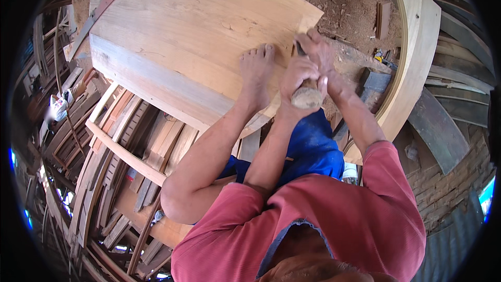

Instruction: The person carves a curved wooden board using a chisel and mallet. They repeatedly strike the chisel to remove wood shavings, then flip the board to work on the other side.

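My left hand is wrapped round the thick wooden handle of a chisel, whose round butt end points back toward me. Just ahead of it, my right hand closes round the front part of the tool, close to the board's right end. A short dark bit of the chisel's blade shows between the hands; its cutting tip is hidden. Beneath lies a wide pale wooden board with a curved far edge. My bare foot presses on the board, left of my hands.
A reddish metal bar crosses the board's left end. At the right stand curved pale wooden pieces, with a dark metal block nearer in. Wood shavings cover the ground beyond. Stacked timber and a curved frame fill the left.
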`<control>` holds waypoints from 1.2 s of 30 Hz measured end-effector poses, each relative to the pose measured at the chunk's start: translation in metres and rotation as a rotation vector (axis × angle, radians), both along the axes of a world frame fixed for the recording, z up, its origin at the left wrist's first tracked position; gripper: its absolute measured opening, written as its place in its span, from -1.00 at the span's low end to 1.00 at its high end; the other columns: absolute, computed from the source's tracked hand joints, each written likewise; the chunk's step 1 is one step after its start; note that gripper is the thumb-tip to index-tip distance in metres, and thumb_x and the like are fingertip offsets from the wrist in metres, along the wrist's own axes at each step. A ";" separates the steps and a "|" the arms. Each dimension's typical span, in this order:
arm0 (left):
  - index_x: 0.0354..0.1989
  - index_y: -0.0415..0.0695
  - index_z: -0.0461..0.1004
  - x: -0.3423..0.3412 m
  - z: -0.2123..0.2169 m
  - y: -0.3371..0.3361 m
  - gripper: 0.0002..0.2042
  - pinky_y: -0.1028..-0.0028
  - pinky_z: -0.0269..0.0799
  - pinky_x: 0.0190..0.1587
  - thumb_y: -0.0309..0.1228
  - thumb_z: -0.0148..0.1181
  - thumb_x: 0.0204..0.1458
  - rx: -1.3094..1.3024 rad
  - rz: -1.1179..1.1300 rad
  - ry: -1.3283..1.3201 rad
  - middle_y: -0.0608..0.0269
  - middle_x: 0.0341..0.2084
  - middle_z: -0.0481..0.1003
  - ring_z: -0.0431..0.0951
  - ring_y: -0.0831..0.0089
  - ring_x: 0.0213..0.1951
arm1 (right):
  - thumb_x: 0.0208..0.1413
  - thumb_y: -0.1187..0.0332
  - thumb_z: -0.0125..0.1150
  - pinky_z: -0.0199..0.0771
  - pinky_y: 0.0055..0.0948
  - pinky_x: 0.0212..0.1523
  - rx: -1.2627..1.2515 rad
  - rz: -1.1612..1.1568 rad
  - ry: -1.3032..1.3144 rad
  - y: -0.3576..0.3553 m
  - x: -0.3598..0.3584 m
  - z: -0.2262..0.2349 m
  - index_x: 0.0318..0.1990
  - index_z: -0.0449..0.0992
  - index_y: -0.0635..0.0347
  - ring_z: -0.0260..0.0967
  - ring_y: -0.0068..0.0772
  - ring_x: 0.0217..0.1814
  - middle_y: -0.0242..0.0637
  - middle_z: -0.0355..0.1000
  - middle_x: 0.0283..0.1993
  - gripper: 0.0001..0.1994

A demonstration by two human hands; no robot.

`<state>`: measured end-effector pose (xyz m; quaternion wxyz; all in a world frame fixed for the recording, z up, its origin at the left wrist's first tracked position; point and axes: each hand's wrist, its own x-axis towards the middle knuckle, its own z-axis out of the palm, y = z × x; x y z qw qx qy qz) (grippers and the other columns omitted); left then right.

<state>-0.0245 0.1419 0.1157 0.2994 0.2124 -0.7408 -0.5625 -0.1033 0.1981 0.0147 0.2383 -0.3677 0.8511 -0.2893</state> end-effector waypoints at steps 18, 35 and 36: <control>-0.33 -0.17 0.45 -0.012 0.018 0.004 -0.74 0.31 0.46 -0.26 -0.69 0.39 -0.15 0.048 0.031 -0.006 0.13 -0.40 0.51 0.52 0.18 -0.36 | 0.07 0.25 0.26 0.58 -0.11 -0.40 -0.046 0.084 -0.034 0.007 -0.011 0.016 -0.21 0.53 0.01 0.56 -0.03 -0.34 -0.23 0.42 -0.24 -0.84; -0.30 -0.17 0.44 -0.030 0.004 -0.014 -0.74 0.36 0.46 -0.12 -0.68 0.39 -0.12 0.018 -0.200 -0.024 0.17 -0.35 0.50 0.53 0.27 -0.25 | 0.09 0.27 0.23 0.57 -0.02 -0.32 -0.096 -0.114 -0.026 -0.001 -0.039 0.007 -0.12 0.53 -0.05 0.57 0.05 -0.23 -0.23 0.47 -0.12 -0.80; -0.30 -0.18 0.44 -0.021 0.004 -0.008 -0.74 0.35 0.47 -0.13 -0.68 0.39 -0.11 -0.008 -0.178 -0.010 0.17 -0.35 0.50 0.53 0.27 -0.25 | 0.09 0.27 0.22 0.57 -0.02 -0.31 -0.109 -0.127 -0.014 0.006 -0.023 -0.005 -0.11 0.53 -0.06 0.57 0.05 -0.22 -0.22 0.47 -0.12 -0.80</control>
